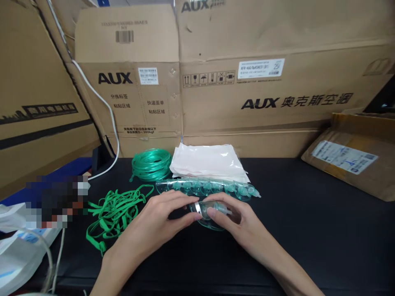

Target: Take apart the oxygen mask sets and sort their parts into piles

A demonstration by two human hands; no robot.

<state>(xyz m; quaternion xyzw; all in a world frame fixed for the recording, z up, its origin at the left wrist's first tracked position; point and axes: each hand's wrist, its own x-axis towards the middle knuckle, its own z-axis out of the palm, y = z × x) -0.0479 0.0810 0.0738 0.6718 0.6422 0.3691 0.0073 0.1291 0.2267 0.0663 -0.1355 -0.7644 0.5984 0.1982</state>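
Observation:
A clear green oxygen mask (212,223) with a connector on its front is between my hands, just above the black table. With thumb and fingers closed, my left hand (168,211) grips the mask's edge at the silvery metal nose strip (198,208). My right hand (233,211) wraps round the mask's body, its thumb pressed on the front. Right behind them lies a row of nested green masks (206,187), partly covered by my fingers. A tangled heap of green elastic straps (119,209) is left of my left forearm.
Coiled green tubing (151,164) and a stack of white plastic bags (206,160) stand at the back of the table (324,238). Large cardboard boxes (212,102) wall off the rear. A smaller carton (354,152) is at right, a white cable (112,123) at left.

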